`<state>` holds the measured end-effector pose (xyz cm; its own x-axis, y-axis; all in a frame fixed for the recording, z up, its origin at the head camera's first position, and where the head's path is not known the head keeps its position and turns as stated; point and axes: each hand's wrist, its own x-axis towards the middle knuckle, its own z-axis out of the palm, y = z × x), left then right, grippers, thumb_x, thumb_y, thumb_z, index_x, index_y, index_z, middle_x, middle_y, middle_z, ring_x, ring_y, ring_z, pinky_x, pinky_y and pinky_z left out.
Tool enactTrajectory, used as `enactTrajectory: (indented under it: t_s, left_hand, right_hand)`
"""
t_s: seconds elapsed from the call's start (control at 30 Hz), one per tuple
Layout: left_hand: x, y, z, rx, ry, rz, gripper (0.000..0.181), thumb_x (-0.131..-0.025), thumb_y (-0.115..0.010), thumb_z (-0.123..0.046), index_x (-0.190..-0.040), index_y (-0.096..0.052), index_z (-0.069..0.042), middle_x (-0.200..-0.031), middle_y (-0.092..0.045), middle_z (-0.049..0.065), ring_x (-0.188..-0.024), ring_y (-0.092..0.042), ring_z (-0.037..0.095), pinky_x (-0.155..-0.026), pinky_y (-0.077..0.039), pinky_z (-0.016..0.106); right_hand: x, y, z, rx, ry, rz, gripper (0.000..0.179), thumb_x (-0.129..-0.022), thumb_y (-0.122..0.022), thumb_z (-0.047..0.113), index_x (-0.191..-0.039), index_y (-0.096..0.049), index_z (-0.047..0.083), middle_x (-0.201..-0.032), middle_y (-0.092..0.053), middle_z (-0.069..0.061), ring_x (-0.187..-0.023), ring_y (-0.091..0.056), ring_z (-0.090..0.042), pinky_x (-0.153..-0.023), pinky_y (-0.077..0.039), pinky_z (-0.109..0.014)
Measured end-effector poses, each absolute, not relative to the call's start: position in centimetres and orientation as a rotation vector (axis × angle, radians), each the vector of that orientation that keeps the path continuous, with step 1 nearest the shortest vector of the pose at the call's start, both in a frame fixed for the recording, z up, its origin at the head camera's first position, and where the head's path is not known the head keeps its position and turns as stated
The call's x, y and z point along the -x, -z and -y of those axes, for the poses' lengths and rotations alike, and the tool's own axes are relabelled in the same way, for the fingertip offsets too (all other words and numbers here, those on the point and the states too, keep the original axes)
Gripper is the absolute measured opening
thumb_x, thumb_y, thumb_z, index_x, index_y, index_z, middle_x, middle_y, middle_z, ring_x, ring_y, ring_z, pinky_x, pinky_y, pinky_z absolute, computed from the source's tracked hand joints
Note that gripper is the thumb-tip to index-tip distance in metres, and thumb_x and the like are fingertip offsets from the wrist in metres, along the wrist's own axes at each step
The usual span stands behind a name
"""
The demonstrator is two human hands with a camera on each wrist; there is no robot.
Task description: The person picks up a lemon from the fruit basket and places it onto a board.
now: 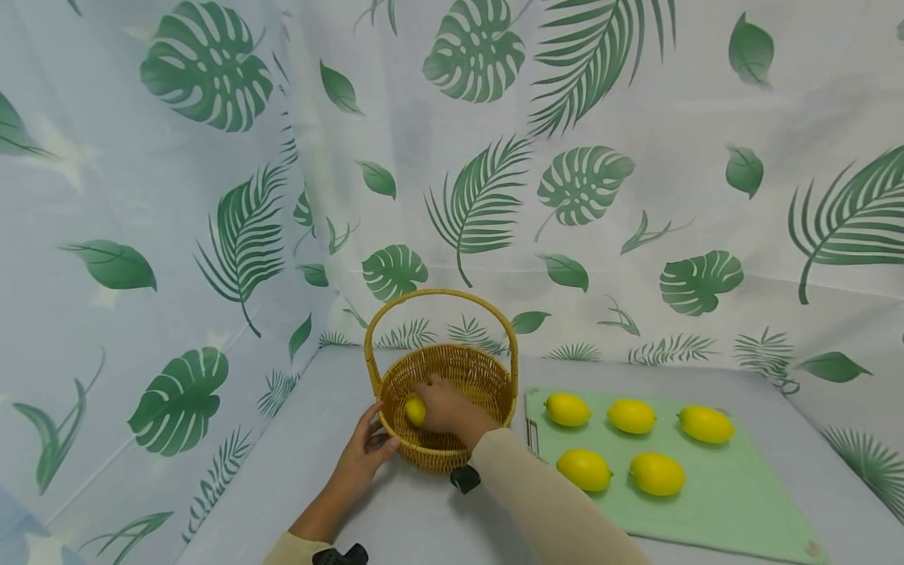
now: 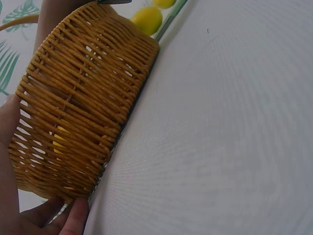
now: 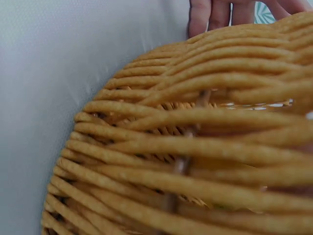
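Observation:
A round wicker basket (image 1: 432,461) with a tall arched handle stands on the table. My left hand (image 1: 356,459) steadies it at the left side, with the thumb and fingers spread on the wicker; in the left wrist view, fingertips (image 2: 77,215) lie low against the weave. Reaching over the near rim, my right hand (image 1: 443,404) is inside the basket and grips a yellow lemon (image 1: 415,410) near its floor. The wicker wall (image 3: 195,147) fills most of the right wrist view and hides the right hand there.
Right of the basket lies a light green cutting board (image 1: 734,510). On it rest several lemons in two rows, among them a front one (image 1: 657,474) and a back one (image 1: 706,424). A leaf-print cloth (image 1: 487,314) hangs behind and at the sides.

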<state>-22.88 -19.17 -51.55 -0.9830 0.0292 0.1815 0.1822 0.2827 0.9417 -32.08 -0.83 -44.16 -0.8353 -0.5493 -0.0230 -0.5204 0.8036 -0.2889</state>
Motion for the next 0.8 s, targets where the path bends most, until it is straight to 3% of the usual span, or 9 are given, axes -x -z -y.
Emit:
enactTrajectory:
  t_s: [0.2,0.5,0.8]
  left_hand:
    - [22.87,51.08,19.16,0.212,1.797,2.407,0.073,-0.095,-0.066,-0.029,-0.154,-0.024,-0.026,-0.148,-0.036,0.024,-0.124,-0.049,0.037,-0.090,-0.050,0.043]
    - [22.47,50.78,18.97,0.199,1.859,2.401,0.076,-0.095,-0.067,-0.023,-0.156,-0.020,-0.020,-0.148,-0.033,0.029,-0.126,-0.045,0.042,-0.093,-0.048,0.048]
    - [22.83,51.66,19.20,0.194,1.832,2.409,0.074,-0.094,-0.066,-0.030,-0.154,-0.023,-0.030,-0.149,-0.036,0.022,-0.126,-0.048,0.036,-0.091,-0.049,0.044]
  right_hand:
    - [32.22,43.98,0.56,0.839,0.375,-2.890,0.069,-0.083,-0.077,0.029,-0.145,-0.048,0.020,-0.134,-0.048,-0.011,-0.121,-0.047,-0.027,-0.096,-0.045,-0.043]
    - [32.26,44.45,0.52,0.817,0.372,-2.880,0.059,-0.088,-0.071,0.033,-0.142,-0.051,0.023,-0.132,-0.048,-0.011,-0.117,-0.048,-0.027,-0.094,-0.045,-0.045]
    - [32.54,44.93,0.06,0.826,0.417,-2.850,0.046,-0.092,-0.065,0.037,-0.137,-0.056,0.027,-0.124,-0.047,-0.010,-0.109,-0.048,-0.024,-0.087,-0.047,-0.044]
